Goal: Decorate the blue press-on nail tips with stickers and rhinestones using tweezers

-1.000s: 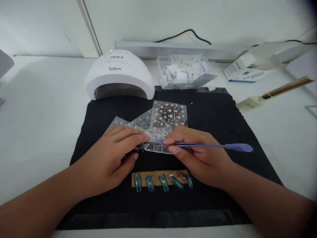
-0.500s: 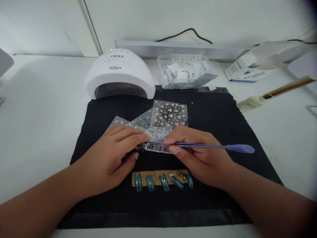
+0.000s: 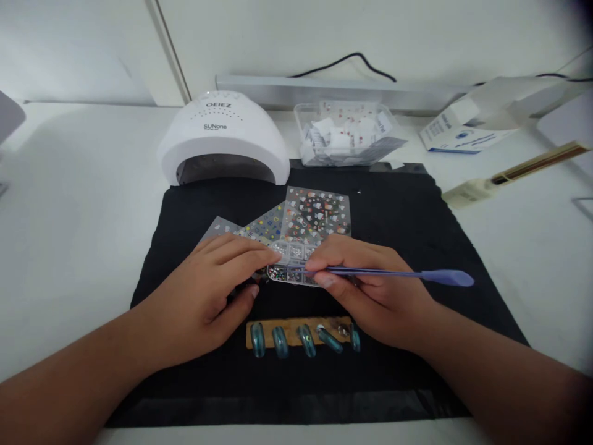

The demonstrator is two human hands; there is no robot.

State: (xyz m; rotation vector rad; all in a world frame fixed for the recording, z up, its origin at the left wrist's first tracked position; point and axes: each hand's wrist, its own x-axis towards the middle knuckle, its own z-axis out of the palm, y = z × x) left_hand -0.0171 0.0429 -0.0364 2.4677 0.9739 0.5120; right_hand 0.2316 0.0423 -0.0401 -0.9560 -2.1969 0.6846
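Note:
My left hand [image 3: 210, 290] lies with its fingers stretched out and its thumb apart, the index fingertip on the left corner of a clear compartment case of rhinestones [image 3: 296, 252]. In my right hand [image 3: 375, 287], thumb and fingers pinch a pair of purple tweezers [image 3: 393, 272]. The flat, paddle-shaped end points right; the tips reach over the case's front row. My right fingers hide the case's right part. Nearer to me, several glossy teal false nails [image 3: 280, 342] sit along a wooden strip [image 3: 293, 324]; one bears a round silvery piece.
Sticker sheets [image 3: 317, 213] lie behind the case on a black mat [image 3: 393, 204]. A white nail lamp [image 3: 222, 136] stands at the back left. Behind the mat is a clear bin [image 3: 319, 154] of packets. At right are an opened carton [image 3: 463, 133] and a brush with a pale label [image 3: 472, 191].
Both hands keep almost the same pose. The tweezers' paddle end has shifted very slightly left, and the whole view has moved a little.

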